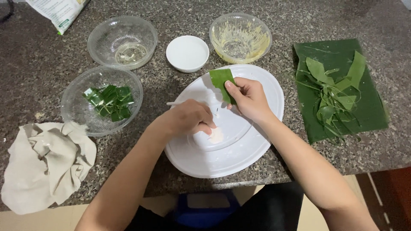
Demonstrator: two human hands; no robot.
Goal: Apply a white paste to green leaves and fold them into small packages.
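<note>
My right hand (250, 99) holds a folded green leaf strip (222, 80) upright over a large white plate (257, 149). My left hand (193, 118) is closed around a thin white stick (173, 103) that pokes out to the left, and its fingertips rest by a small pale lump of dough (217, 135) on the plate. Both hands work over the plate's middle.
A glass bowl (77, 107) of folded green leaf parcels (109, 102) sits left. An empty glass bowl (122, 40), a small white bowl (187, 52) and a smeared bowl (240, 37) stand behind. Leaf scraps lie on a green leaf sheet (368, 111) right. A beige cloth (45, 162) lies front left.
</note>
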